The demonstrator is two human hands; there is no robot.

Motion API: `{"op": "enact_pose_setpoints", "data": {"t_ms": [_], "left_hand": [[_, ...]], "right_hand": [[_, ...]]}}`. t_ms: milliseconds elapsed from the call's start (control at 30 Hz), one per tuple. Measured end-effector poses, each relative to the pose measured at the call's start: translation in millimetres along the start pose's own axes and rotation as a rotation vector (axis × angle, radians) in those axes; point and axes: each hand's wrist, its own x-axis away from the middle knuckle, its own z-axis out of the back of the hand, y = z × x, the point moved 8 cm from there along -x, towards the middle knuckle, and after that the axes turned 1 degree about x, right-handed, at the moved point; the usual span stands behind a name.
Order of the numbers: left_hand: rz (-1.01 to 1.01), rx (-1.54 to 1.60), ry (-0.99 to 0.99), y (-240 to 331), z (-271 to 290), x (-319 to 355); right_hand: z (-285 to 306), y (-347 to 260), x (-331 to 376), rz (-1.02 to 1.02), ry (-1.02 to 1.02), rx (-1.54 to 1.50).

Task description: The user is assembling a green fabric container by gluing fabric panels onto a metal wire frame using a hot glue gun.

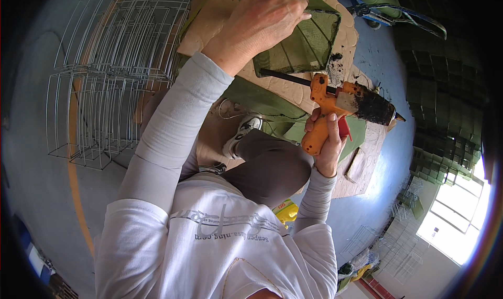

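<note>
My right hand point(331, 142) is wrapped round the handle of an orange hot glue gun point(320, 92) with a red trigger. Its barrel is caked in black residue, and its nozzle points to the right. A long black glue stick point(287, 77) runs out of the gun's back end. My left hand point(264, 24) is closed, its fingertips pinching the edge of a green mesh piece point(301, 45). The mesh is stretched over a frame with a dark, black-coated edge. Part of the mesh is hidden behind my left hand.
Stacked wire frames point(112, 79) stand on the floor at the left. Glue-stained cardboard point(361, 168) lies under the work. Piles of green mesh pieces point(443, 100) rise at the right. A yellow packet point(286, 211) is beside my leg. A blue metal frame point(385, 20) stands at the far right.
</note>
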Motion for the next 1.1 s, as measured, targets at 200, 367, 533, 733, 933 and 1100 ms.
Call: {"op": "enact_pose_setpoints", "data": {"t_ms": [200, 367, 533, 733, 933, 1100], "left_hand": [[0.012, -0.004, -0.001, -0.7, -1.1, 1.5], [0.019, 0.005, -0.018, -0.4, -3.4, 1.5], [0.001, -0.011, -0.008, 0.5, -2.5, 2.4], [-0.001, 0.009, 0.004, 0.8, -3.4, 2.6], [-0.026, -0.017, -0.011, 4.6, -4.6, 3.5], [-0.018, -0.010, -0.008, 5.4, -4.1, 3.4]], "right_hand": [[-1.3, -6.0, 2.8, 0.043, 0.023, 0.074], [0.0, -7.1, 5.4, 0.067, 0.037, 0.141], [-4.2, -9.4, 9.9, 0.082, 0.052, 0.157], [-4.8, -9.0, 12.6, 0.104, 0.074, 0.127], [-5.5, -7.5, 19.1, 0.119, 0.062, 0.199], [-10.4, -8.3, 21.3, 0.156, 0.073, 0.254]]}}
